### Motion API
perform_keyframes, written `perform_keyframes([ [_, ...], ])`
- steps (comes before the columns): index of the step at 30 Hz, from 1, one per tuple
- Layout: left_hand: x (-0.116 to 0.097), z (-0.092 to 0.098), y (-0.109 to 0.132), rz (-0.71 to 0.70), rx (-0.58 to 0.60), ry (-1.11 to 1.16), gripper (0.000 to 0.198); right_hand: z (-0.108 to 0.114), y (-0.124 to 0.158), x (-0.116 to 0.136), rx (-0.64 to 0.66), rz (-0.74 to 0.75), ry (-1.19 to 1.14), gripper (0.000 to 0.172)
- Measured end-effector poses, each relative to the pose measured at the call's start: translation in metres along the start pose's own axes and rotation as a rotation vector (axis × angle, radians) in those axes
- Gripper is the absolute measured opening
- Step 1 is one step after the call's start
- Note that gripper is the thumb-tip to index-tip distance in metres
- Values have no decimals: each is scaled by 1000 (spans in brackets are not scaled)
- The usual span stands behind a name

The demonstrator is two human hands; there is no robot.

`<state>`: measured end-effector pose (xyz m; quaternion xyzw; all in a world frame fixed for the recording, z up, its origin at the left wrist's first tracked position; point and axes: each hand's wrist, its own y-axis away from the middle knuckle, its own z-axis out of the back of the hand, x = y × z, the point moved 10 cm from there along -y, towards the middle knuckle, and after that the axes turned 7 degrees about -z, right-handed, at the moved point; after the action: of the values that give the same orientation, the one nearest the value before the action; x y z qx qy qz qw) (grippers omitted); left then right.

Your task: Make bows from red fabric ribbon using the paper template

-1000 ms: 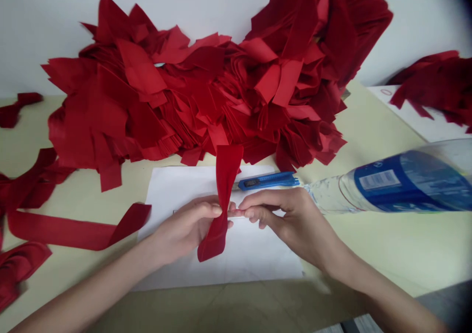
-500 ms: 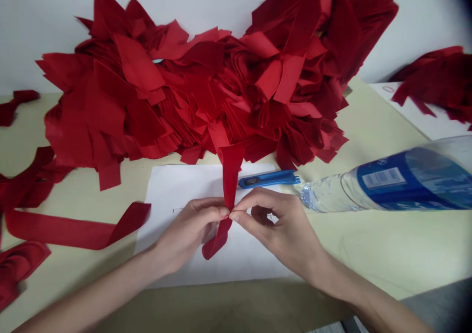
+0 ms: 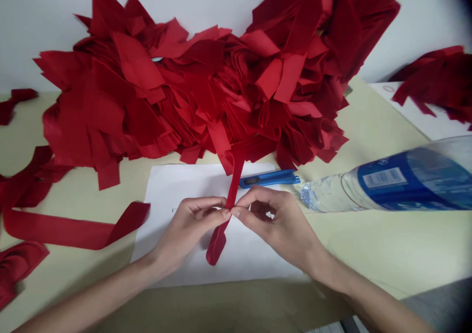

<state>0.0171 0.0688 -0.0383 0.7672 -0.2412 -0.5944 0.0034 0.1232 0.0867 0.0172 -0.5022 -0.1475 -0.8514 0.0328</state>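
Pinching a narrow red fabric strip [image 3: 233,188], the left hand [image 3: 186,232] and right hand [image 3: 280,227] meet with their fingertips clamped on it, above the middle of a white paper sheet [image 3: 177,185]. The strip rises toward the big red pile [image 3: 184,92] along the table's [image 3: 368,254] back edge. A blue utility knife [image 3: 268,178] lies just beyond the right hand, near a water bottle [image 3: 391,180].

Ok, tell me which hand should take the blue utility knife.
Right, probably. The right hand is nearer the blue utility knife, just below it, while the left hand is farther off. Both pinch the red fabric strip, so the right would have to let go first.
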Motion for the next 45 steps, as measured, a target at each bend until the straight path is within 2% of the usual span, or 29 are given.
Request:
perform_keyframes([
  [11, -8, 11, 3, -51, -135, -147, 3, -5, 0, -9, -7, -27, 30, 12],
  [15, -13, 7, 4, -87, -115, -161, 9, -5, 0, -9, -14, -40, 33, 11],
  [18, -14, 6, 5, -106, -106, -174, 7, -4, 1, -5, -26, -26, 36, 11],
  [27, -7, 13, 2, -40, -164, -223, 9, -10, -2, -9, 43, -23, 22, 10],
  [30, 6, 10, 2, 65, -113, -48, 9, -10, -5, -8, 120, -16, -26, 8],
  [34, 23, -4, 3, 218, 22, 202, 14, -4, -5, -1, 204, 7, -35, 11],
  [38, 18, -18, 1, 169, 171, 336, 16, 3, -3, 5, 251, 15, -63, 14],
  [41, 16, -21, 1, 146, 202, 380, 15, 6, -4, 3, 261, -16, -71, 13],
  [45, 17, -25, 5, 186, 232, 331, 15, -1, -2, -1, 348, -67, -86, 12],
])
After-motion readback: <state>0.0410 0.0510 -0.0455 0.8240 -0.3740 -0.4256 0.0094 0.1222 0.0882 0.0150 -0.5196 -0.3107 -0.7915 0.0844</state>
